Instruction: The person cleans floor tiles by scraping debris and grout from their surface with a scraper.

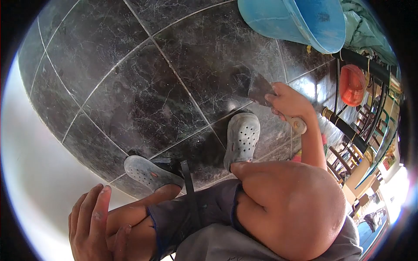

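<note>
- While the right hand (291, 103) grips the scraper (260, 90) with curled fingers, its blade is at the tiles (143, 82), near a shoe (244, 132).
- By the left leg, the left hand (93, 228) has loosely spread fingers, nothing visible in them.
- Pale smears mark some tiles; darker patches look cleaner (how much has been worked, I cannot tell).
- Bucket (272, 17) and red tub (352, 85) are beyond the scraper.

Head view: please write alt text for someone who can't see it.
The right hand holds a scraper low over dark, marbled floor tiles, near grey clogs on the person's feet. The left hand is open by the left leg; a blue bucket is farther off.
</note>
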A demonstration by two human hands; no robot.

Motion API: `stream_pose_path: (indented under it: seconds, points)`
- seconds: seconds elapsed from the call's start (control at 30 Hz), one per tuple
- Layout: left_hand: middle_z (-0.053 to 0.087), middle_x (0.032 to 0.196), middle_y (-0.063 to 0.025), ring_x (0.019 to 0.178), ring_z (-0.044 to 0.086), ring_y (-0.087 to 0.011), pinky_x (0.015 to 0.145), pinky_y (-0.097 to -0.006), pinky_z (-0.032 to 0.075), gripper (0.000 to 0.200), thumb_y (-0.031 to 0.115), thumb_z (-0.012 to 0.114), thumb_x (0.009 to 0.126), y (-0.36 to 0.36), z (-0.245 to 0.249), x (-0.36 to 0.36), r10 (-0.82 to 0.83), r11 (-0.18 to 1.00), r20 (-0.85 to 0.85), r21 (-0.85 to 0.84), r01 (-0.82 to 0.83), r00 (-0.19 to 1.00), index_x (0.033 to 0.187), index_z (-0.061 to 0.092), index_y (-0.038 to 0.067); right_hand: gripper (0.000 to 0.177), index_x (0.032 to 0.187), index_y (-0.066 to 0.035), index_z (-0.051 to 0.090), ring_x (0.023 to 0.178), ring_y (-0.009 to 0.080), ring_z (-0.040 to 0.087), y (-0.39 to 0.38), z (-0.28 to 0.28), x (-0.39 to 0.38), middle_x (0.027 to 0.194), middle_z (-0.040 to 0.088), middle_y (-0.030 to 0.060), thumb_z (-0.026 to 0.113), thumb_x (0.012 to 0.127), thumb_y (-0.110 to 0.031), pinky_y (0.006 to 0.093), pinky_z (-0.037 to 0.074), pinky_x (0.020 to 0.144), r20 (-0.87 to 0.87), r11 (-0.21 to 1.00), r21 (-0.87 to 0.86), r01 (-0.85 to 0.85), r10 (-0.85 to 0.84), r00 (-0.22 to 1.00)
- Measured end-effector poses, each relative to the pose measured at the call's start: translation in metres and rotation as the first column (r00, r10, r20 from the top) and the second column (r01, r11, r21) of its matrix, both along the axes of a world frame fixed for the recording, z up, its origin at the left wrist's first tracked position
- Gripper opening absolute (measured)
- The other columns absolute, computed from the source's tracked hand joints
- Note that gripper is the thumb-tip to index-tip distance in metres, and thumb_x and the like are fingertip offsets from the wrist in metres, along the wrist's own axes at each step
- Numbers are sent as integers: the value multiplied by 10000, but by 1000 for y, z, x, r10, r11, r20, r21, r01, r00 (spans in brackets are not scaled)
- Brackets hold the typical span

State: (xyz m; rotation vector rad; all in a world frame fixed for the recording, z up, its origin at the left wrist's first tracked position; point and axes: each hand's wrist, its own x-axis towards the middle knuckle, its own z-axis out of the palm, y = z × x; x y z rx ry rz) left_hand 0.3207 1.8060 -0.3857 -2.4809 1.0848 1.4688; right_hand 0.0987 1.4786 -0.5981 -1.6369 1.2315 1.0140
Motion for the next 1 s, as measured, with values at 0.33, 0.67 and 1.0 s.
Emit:
stream_pose_path:
  seconds: [0.33, 0.67, 1.0]
  points:
    - [523, 1353, -284, 1259, 505, -470, 1073, -546, 382, 602, 138, 617, 828, -3, -9, 12, 37, 999, -45, 10, -36, 998, 1392, 473, -16, 187, 1019, 7, 548, 477, 122, 503, -7, -2, 15, 655, 534, 41, 576, 943, -161, 291, 379, 403, -96, 1000, 17, -24, 26, 995]
    - [491, 1397, -304, 1249, 515, -490, 1014, -591, 421, 1553, 1030, 485, 340, 12, -15, 26, -172, 967, -96, -208, 150, 980, 1486, 355, -10, 192, 1017, 10, 537, 483, 134, 516, -2, -1, 21, 662, 546, 47, 563, 948, -167, 297, 402, 421, -94, 991, 78, -105, 112, 989]
    - [497, 1391, -301, 1244, 518, -491, 1015, -585, 423, 1529, 1008, 523, 344, 16, -19, 29, -141, 966, -123, -232, 110, 982, 1476, 373, -8, 239, 1071, 26, 569, 459, 158, 547, 3, 38, -6, 620, 571, 82, 547, 966, -187, 336, 442, 425, 20, 989, -123, 80, -78, 997]
